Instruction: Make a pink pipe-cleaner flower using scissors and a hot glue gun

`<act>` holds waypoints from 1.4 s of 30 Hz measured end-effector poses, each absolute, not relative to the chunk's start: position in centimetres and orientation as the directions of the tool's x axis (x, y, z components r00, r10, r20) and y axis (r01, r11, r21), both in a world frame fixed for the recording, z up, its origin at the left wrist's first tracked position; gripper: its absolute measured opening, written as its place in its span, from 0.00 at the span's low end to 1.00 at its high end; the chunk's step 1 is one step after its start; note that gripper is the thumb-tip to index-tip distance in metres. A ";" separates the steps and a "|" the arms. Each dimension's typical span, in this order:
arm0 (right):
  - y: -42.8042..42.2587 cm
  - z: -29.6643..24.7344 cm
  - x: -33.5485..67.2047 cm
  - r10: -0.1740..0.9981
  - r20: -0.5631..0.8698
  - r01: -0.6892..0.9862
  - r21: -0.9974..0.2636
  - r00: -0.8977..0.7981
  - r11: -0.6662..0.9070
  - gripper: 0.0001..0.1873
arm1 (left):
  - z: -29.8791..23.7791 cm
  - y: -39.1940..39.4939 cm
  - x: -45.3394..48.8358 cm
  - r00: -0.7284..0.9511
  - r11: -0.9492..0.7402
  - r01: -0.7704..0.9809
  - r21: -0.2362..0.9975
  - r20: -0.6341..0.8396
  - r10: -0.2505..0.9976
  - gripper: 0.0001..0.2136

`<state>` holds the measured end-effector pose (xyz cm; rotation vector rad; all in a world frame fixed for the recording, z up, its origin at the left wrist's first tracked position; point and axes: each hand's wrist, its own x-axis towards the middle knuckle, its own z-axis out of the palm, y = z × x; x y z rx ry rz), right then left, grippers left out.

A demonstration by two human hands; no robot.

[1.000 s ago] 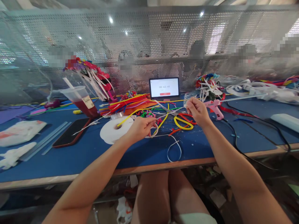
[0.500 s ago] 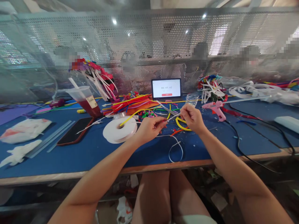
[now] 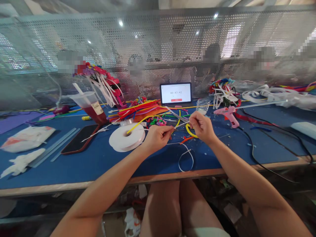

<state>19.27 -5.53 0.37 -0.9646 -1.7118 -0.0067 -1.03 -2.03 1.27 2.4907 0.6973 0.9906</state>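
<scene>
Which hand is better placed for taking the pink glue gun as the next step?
Probably the right hand: the pink glue gun lies just beyond it on the same side. The left hand is farther away, with the right hand between it and the gun.

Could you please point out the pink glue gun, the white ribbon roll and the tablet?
Pink glue gun (image 3: 229,113): head view, body.
White ribbon roll (image 3: 135,138): head view, top face.
Tablet (image 3: 175,93): head view, screen.

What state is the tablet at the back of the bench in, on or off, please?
On: the tablet shows a lit timer reading 00:43:42.
</scene>
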 end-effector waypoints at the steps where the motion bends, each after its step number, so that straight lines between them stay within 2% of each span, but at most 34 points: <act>1: -5.5 0.4 19.3 0.588 0.807 0.602 -0.442 -0.057 0.665 0.11 | 1.3 -2.0 -1.0 0.632 -0.794 0.300 0.528 0.514 0.580 0.11; 5: -5.6 0.5 19.2 0.581 0.809 0.632 -0.409 -0.082 0.659 0.11 | 1.4 -2.1 -1.0 0.675 -0.672 0.233 0.703 0.381 0.632 0.13; 7: -5.7 0.6 19.0 0.576 0.812 0.637 -0.393 -0.098 0.663 0.11 | 1.4 -2.1 -0.9 0.701 -0.639 0.214 0.739 0.339 0.627 0.15; 10: -5.9 0.6 18.8 0.567 0.815 0.638 -0.374 -0.122 0.674 0.11 | 1.3 -2.1 -0.7 0.710 -0.648 0.235 0.725 0.327 0.623 0.16; 17: -5.9 0.6 18.6 0.583 0.801 0.625 -0.387 -0.137 0.678 0.11 | 1.0 -2.0 -0.6 0.694 -0.712 0.274 0.647 0.380 0.612 0.13; 23: -5.6 0.6 19.4 0.579 0.812 0.614 -0.420 -0.074 0.668 0.11 | 0.7 -1.6 -1.0 0.725 -0.656 0.213 0.724 0.332 0.603 0.12; 31: -5.6 0.6 19.7 0.570 0.819 0.614 -0.414 -0.071 0.671 0.12 | 0.6 -1.5 -1.2 0.704 -0.694 0.246 0.677 0.367 0.608 0.10; 35: -5.5 0.7 20.4 0.560 0.828 0.622 -0.417 -0.042 0.663 0.12 | 0.8 -1.2 -1.7 0.724 -0.585 0.222 0.780 0.270 0.635 0.12; 38: -5.3 1.1 21.5 0.535 0.844 0.629 -0.432 0.029 0.647 0.12 | 1.3 -0.3 -2.6 0.752 -0.453 0.190 0.871 0.167 0.637 0.17; 42: -4.9 1.5 22.8 0.518 0.848 0.616 -0.466 0.109 0.635 0.14 | 2.2 1.4 -4.1 0.706 -0.322 0.144 0.936 0.131 0.696 0.23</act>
